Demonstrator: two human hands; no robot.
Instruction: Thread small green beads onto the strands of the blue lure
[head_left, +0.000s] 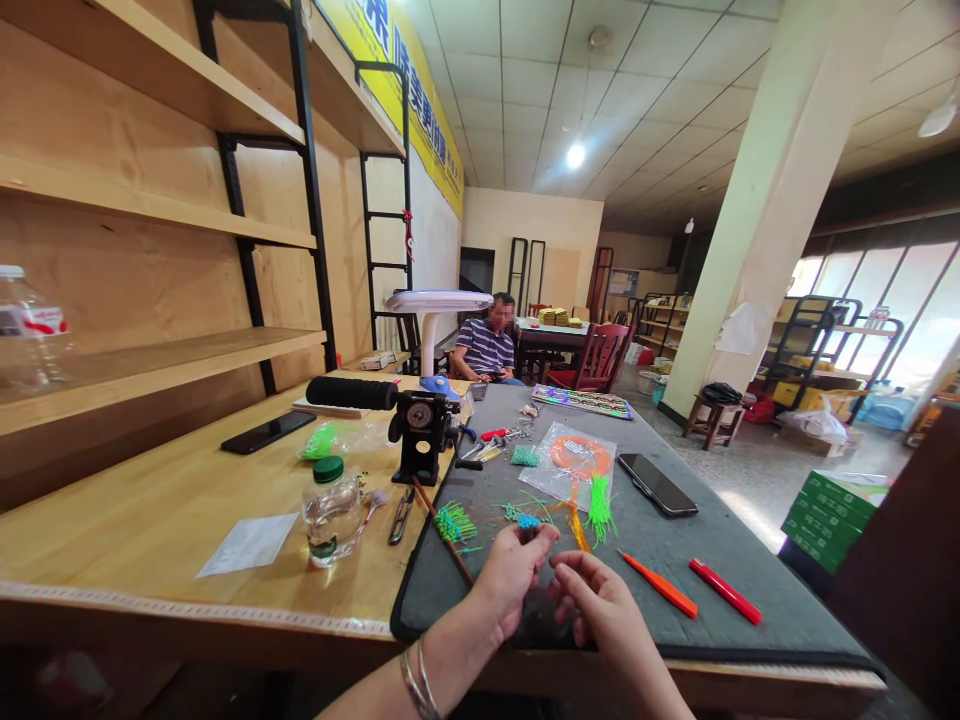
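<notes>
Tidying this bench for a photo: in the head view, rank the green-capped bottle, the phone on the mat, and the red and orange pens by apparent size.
Green-capped bottle, then phone: close, but the bottle looks bulkier. Then red pen and orange pen, which look alike, so I leave them unranked.

The left wrist (450,655) wears two thin bangles (417,684), apparently silver.
</notes>
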